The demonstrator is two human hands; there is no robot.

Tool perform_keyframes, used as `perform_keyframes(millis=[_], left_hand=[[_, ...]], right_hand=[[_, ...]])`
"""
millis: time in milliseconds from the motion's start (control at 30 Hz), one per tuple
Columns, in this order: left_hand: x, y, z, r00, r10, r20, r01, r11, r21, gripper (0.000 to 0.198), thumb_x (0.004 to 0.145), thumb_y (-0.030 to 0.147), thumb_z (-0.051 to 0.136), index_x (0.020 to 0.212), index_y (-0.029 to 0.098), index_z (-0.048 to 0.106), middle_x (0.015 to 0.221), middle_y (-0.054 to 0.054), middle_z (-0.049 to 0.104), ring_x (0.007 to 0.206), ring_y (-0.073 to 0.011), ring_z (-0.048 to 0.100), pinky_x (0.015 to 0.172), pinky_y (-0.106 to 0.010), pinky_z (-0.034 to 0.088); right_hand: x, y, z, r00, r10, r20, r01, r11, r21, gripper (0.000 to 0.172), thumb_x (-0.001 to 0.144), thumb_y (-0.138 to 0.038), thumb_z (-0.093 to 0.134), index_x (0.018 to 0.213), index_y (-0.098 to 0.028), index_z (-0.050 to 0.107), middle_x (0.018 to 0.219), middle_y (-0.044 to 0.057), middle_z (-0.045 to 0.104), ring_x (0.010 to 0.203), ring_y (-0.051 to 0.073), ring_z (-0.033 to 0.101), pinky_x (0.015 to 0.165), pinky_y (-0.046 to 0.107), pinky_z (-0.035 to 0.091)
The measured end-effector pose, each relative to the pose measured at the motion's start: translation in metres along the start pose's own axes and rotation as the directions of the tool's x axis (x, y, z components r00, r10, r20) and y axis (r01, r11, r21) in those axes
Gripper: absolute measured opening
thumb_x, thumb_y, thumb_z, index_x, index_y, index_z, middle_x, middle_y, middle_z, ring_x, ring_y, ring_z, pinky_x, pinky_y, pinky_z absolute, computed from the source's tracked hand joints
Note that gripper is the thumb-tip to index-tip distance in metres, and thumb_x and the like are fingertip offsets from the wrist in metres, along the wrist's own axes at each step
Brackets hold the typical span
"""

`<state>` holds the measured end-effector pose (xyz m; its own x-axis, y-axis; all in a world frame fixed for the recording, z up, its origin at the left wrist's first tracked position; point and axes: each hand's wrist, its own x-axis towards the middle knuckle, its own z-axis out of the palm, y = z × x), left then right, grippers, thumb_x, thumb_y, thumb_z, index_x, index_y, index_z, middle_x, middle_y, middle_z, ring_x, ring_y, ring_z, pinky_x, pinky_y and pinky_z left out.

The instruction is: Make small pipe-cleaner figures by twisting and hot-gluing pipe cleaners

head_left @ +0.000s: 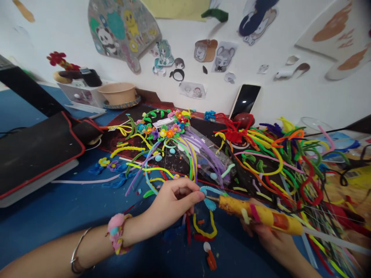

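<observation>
Between thumb and fingers, my left hand point(178, 197) pinches a light blue pipe cleaner point(216, 190), bent into a loop with a rounded blue part below. My right hand point(268, 235) is wrapped round a yellow hot glue gun point(261, 216), its nozzle pointing left at the blue piece, close to my left fingertips. A clear glue stick point(333, 239) runs out of the gun's back end. Beyond my hands lies a wreath of pipe-cleaner flowers point(165, 133), beside purple pipe cleaners point(207, 146) in a clear bag. A yellow pipe-cleaner loop point(213, 227) rests just below my hands.
Many coloured pipe cleaners point(278, 154) are heaped at the right. A phone point(245, 101) leans on the wall at the back. To the left stand a black, red-edged mat point(37, 150) and a beige bowl point(118, 92). An orange scrap point(211, 260) lies near the front.
</observation>
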<state>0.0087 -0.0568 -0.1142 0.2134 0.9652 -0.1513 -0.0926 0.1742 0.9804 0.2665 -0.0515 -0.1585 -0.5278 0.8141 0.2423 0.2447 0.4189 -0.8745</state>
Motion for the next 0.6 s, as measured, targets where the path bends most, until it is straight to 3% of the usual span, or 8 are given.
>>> perform_keyframes(millis=[400, 600], left_hand=[[-0.001, -0.002, 0.0, 1.0, 0.003, -0.006, -0.003, 1.0, 0.0, 0.017, 0.076, 0.028, 0.065, 0.07, 0.014, 0.058, 0.056, 0.005, 0.053, 0.045, -0.0066, 0.052, 0.044, -0.017, 0.04], [-0.001, 0.001, -0.004, 0.998, 0.06, -0.005, -0.059, 0.997, 0.057, 0.017, 0.078, 0.029, 0.064, 0.071, 0.014, 0.059, 0.058, 0.004, 0.053, 0.045, -0.0059, 0.051, 0.044, -0.017, 0.039]], right_hand=[[0.009, -0.013, -0.002, 0.998, -0.064, -0.015, 0.062, 0.99, -0.126, 0.035, 0.091, -0.052, 0.039, 0.075, -0.024, 0.052, 0.059, -0.003, 0.05, 0.051, 0.012, 0.051, 0.046, 0.022, 0.04], [0.01, -0.018, -0.01, 0.996, -0.086, -0.027, 0.074, 0.948, -0.309, 0.039, 0.089, -0.056, 0.039, 0.071, -0.023, 0.05, 0.056, -0.002, 0.053, 0.044, 0.012, 0.05, 0.04, 0.022, 0.038]])
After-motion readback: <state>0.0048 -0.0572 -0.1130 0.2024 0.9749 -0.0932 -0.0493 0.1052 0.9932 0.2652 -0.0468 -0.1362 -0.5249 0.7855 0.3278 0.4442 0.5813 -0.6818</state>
